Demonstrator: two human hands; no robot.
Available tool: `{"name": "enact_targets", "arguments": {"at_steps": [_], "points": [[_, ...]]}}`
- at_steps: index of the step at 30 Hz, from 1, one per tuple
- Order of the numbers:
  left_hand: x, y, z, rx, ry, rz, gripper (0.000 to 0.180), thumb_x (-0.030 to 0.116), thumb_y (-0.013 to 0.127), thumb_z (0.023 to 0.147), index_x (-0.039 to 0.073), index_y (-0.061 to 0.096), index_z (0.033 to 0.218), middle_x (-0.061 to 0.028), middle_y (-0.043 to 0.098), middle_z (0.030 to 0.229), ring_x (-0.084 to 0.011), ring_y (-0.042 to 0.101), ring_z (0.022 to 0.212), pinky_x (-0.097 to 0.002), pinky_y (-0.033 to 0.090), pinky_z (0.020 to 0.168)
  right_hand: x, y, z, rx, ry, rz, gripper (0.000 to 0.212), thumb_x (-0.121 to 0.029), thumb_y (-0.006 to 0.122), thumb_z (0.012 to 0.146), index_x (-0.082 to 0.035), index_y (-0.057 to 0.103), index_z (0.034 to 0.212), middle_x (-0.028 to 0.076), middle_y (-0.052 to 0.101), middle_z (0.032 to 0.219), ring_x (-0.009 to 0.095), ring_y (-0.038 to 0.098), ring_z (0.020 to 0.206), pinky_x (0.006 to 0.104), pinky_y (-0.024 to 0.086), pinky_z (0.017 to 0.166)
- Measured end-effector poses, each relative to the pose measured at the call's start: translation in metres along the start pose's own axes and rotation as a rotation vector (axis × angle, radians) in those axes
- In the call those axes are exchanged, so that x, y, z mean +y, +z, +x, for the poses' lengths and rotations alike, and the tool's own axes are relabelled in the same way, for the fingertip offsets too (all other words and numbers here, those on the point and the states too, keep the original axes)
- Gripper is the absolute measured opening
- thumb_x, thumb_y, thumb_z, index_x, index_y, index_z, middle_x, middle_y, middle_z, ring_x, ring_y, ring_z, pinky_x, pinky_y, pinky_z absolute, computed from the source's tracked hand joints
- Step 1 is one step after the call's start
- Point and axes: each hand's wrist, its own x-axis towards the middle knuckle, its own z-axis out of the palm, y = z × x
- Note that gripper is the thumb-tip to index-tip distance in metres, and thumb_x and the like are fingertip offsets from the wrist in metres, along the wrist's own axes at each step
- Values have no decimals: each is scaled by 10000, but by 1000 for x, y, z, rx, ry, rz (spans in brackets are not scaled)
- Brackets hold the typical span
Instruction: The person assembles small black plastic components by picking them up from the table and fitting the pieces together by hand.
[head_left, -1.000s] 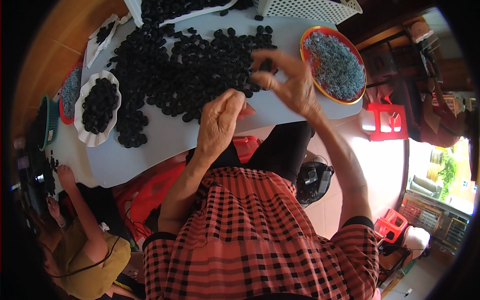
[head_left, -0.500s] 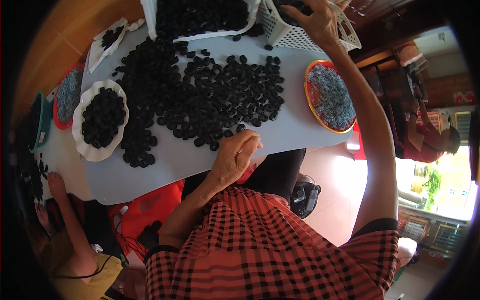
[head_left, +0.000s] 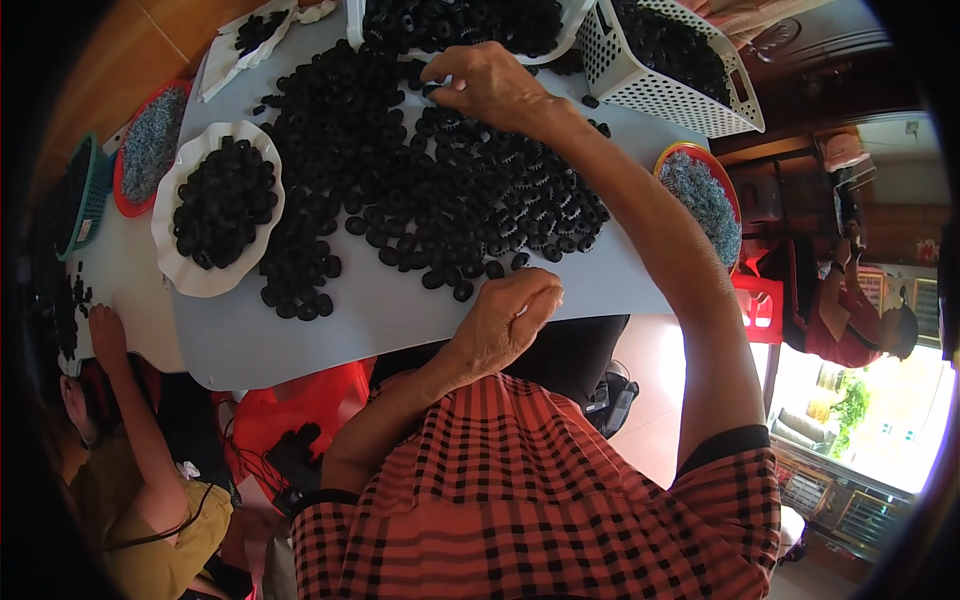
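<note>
Many small black, ring-like plastic pieces (head_left: 420, 190) lie heaped across the grey table, some showing toothed edges. Over the far part of that heap is my right hand (head_left: 490, 88), its bent forefinger and thumb apart, the fingertips right at the black pieces. No piece is clearly held there. My left hand (head_left: 505, 325) is closed in a loose fist at the table's near edge, just below the nearest pieces. Whatever lies inside its fingers is hidden.
A white perforated basket (head_left: 660, 85) of black pieces stands far right, beside a white bin (head_left: 575, 25). Red-rimmed bowls (head_left: 735, 190) of small silvery-blue parts stand at both sides. A scalloped white dish (head_left: 165, 250) holds black pieces. Another person's hand (head_left: 107, 335) rests at the left.
My right hand has left the white basket and come left over the black heap. My left hand stays closed near the table edge. The view has shifted slightly.
</note>
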Motion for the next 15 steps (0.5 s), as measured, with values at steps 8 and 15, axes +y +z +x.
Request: {"name": "enact_targets", "arguments": {"at_steps": [8,15], "points": [[0,-1,-3,-22,-36,7,87,36,529,893,-43,550,864,-105,594,738,-148,574,615,-266,474,566,-11,2,-12,23,-12,-24,213,-46,684,753,-4,677,962,131,684,865,224,668,720,318,560,699],[18,-5,2,140,-37,73,137,89,528,932,-1,574,1024,-87,662,813,-98,589,719,-233,476,662,-54,-40,-90,212,296,373,226,-81,684,794,-30,647,1010,65,679,812,142,655,752,279,535,724]]}}
